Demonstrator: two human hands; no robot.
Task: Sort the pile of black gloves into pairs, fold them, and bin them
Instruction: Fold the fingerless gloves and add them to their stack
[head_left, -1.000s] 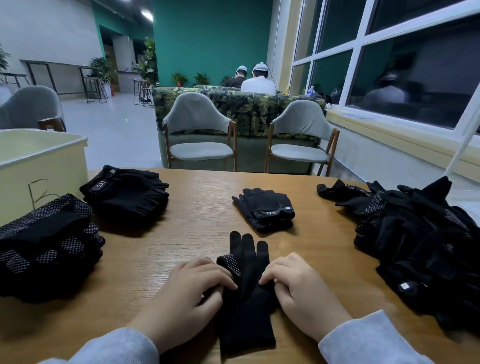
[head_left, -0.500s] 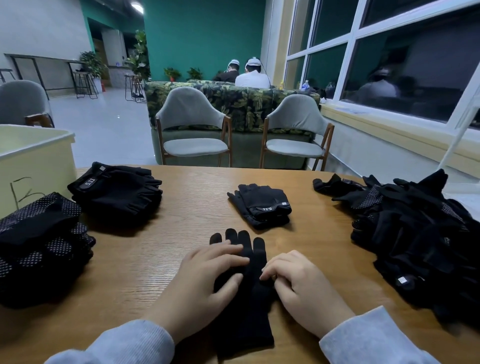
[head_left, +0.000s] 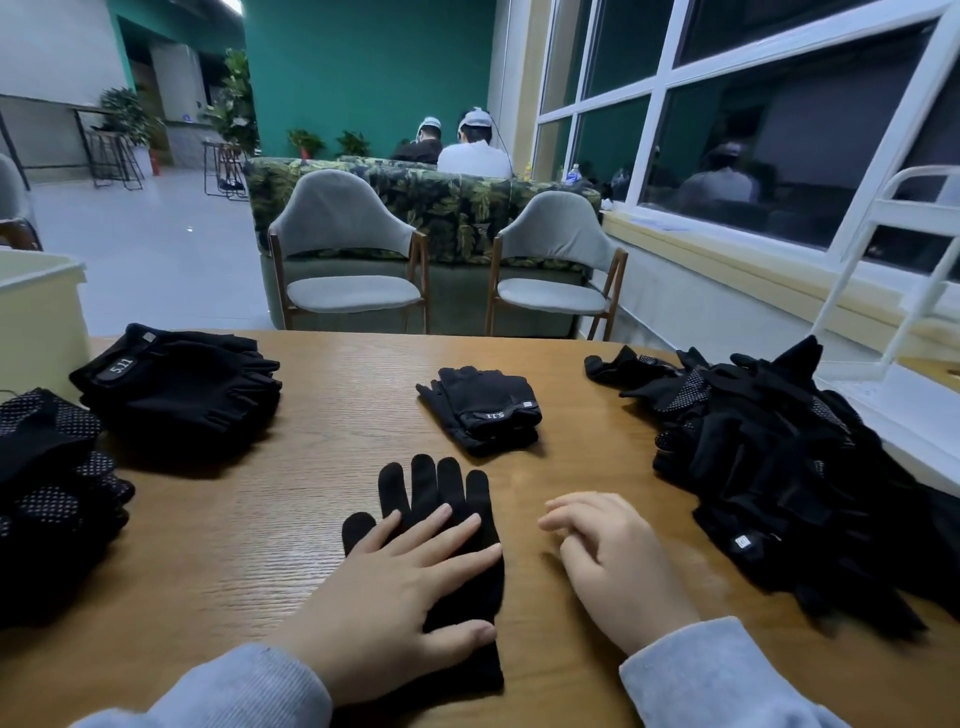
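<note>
Left hand lying flat, fingers straight, pressing black knit full-finger glove onto wooden counter; right hand hovering loosely curled, empty. Risk: stacked layers slipping out of line when pressure lifts.

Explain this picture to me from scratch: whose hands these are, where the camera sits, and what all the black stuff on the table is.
There is no machine here. A person wears a wide-angle camera on the head, so you look forward and down along their own arms in grey sleeves.

The left hand lies flat, fingers straight, pressing on a full-finger black glove spread on the wooden table. The right hand rests beside that glove with loosely curled fingers and holds nothing.

On the right sits the unsorted glove pile. In the middle lies a folded pair with a label strap. On the left are a stack of fingerless gloves and, nearer, a stack of dotted-grip gloves. The pale bin stands at the far left edge.

Beyond the table are two grey chairs, a sofa and two seated people.
</note>
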